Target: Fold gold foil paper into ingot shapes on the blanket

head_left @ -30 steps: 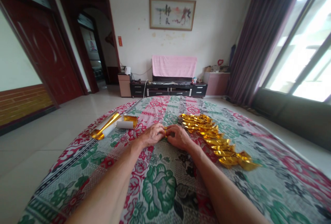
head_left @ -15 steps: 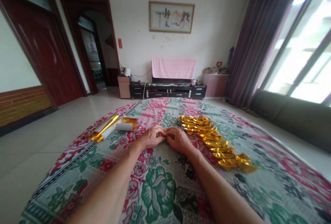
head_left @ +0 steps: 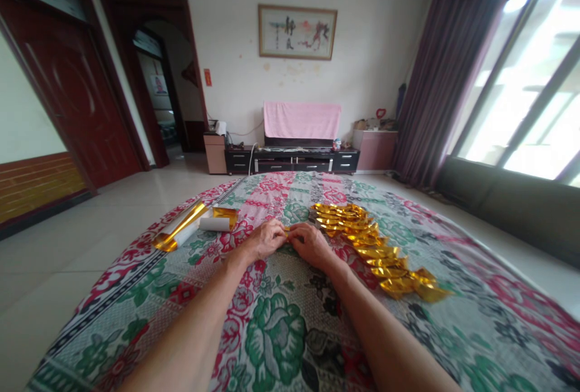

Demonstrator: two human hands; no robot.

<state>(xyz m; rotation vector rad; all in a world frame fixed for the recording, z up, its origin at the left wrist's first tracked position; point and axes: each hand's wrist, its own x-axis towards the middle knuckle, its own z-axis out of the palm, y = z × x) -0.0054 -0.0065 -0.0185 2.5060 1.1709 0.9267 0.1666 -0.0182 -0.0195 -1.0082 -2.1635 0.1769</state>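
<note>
My left hand (head_left: 267,239) and my right hand (head_left: 310,242) meet over the middle of the table, fingers closed in a pinch. Between them they hold a small piece of gold foil paper (head_left: 287,232), mostly hidden by the fingers. To the right of my right hand lie several folded gold paper ingots (head_left: 362,238), in a slanting row that runs toward me. Left of my left hand are curled sheets of gold foil paper (head_left: 181,226) with white backs, and a shorter curled sheet (head_left: 215,223) beside them.
A flowered cloth (head_left: 276,337) in green, red and grey covers the round table. Beyond it stand a black TV cabinet (head_left: 294,161) and a pink towel (head_left: 302,120) over a screen. A purple curtain (head_left: 448,66) hangs by the window at right.
The view has shifted slightly. Both hands stay together at the same spot, with small finger movements on the gold foil paper. The ingots and curled sheets lie as before.
</note>
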